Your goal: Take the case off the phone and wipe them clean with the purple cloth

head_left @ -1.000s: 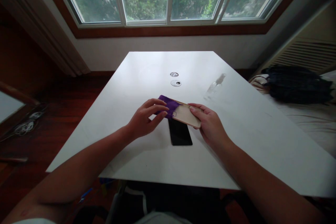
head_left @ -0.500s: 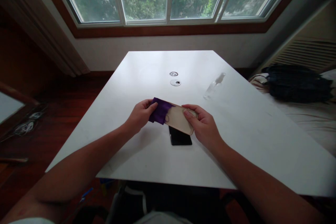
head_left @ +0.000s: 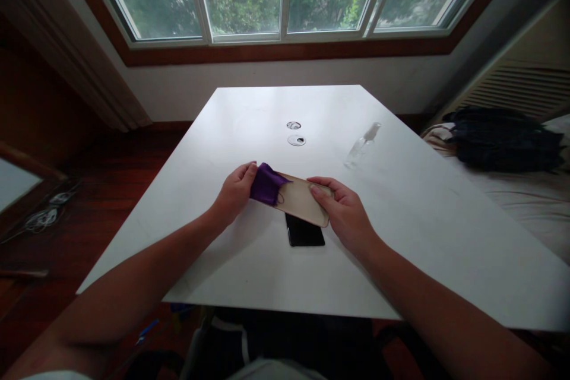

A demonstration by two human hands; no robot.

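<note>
The case [head_left: 303, 199] spans the hands above the counter [head_left: 423, 202]: the right hand [head_left: 347, 211] grips one end, the left hand [head_left: 234, 190] pinches the cloth [head_left: 266, 185] over the other. The case hides the phone's [head_left: 306, 234] far end. A second ago the left fingers were spread.

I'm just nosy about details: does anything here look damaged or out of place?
The purple cloth at the left hand looks frayed: a loose thread loops from its edge over the pale case. The clear spray bottle seems to lie on its side rather than stand. No spill shows.
</note>
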